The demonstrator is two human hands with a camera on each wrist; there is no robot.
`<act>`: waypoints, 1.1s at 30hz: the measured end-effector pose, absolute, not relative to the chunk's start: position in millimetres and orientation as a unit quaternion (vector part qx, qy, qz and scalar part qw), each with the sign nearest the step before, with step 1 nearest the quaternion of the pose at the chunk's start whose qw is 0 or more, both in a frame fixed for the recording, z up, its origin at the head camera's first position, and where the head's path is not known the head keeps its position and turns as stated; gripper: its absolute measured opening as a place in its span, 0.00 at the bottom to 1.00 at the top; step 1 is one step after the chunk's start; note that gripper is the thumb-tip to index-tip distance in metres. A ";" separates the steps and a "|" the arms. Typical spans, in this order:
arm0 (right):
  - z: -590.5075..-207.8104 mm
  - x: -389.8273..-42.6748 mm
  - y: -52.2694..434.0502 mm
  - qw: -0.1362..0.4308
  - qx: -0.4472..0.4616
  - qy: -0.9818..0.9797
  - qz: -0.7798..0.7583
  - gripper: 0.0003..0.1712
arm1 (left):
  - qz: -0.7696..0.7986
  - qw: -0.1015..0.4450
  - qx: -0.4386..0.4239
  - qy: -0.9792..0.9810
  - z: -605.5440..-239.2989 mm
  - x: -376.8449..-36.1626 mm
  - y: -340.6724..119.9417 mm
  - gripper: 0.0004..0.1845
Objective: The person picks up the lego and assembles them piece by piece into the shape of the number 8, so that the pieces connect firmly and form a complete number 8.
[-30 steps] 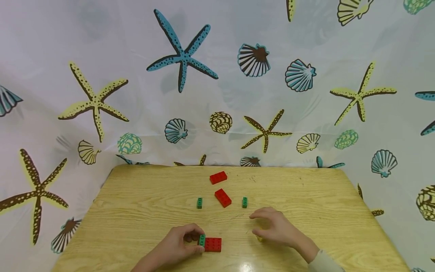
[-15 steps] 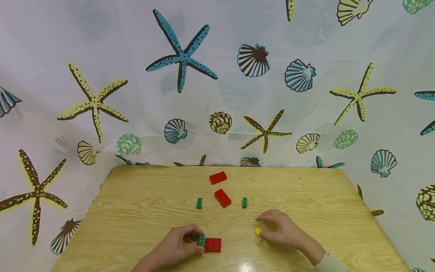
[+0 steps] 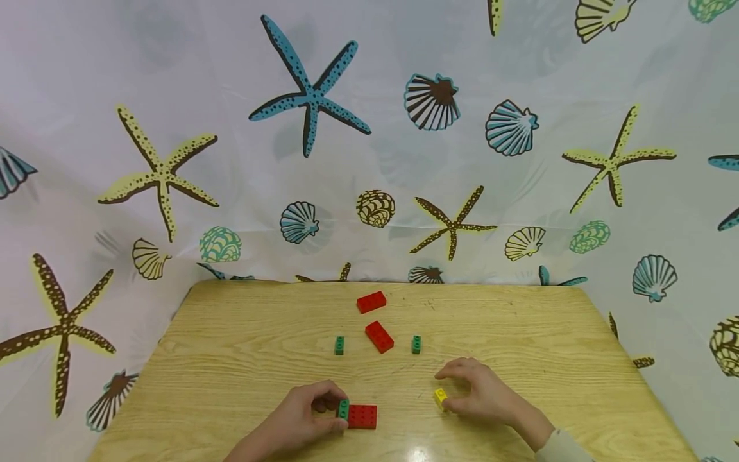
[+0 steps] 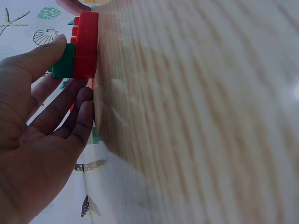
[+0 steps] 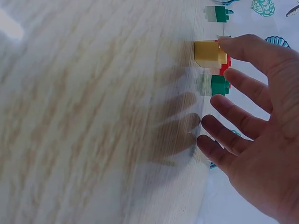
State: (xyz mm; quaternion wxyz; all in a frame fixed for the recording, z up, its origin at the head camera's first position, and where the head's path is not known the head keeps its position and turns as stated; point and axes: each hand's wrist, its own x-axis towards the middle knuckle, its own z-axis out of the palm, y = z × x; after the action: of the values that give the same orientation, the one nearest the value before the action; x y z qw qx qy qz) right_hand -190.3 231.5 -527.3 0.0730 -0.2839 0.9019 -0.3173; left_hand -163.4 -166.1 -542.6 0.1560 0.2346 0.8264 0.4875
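Two hands at work — left hand [image 3: 300, 417] grips green brick [image 3: 343, 409] against red brick [image 3: 362, 416]; right hand [image 3: 485, 394], fingers relaxed, touches yellow brick [image 3: 441, 397] — pinching it likely comes next.

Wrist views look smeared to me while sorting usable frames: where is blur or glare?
Left wrist: table blurred, red brick sharper. Right wrist: table grain smeared, yellow brick soft. Head: sharp, one glare spot on the table's near edge.

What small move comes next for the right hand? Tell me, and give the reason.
Probably pinch the yellow brick and lift it. The right hand rests beside it, fingers open and only touching, while the left hand holds the green brick on the red brick.
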 end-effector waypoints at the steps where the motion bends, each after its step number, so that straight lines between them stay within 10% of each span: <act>1: -527.1 -190.1 231.4 0.073 -0.285 0.902 -0.316 0.23 | 0.487 0.157 0.234 0.826 -542.2 -163.4 -166.0 0.15; 33: -536.1 -188.0 233.1 0.056 -0.295 0.907 -0.295 0.19 | 0.497 0.163 0.230 0.821 -543.2 -163.9 -166.2 0.14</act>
State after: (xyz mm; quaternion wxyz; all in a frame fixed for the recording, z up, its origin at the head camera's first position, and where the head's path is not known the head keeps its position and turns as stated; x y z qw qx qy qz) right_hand -188.0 233.1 -536.1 0.0561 -0.2952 0.9070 -0.2952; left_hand -163.9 -166.2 -543.2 0.1634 0.2298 0.8206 0.4970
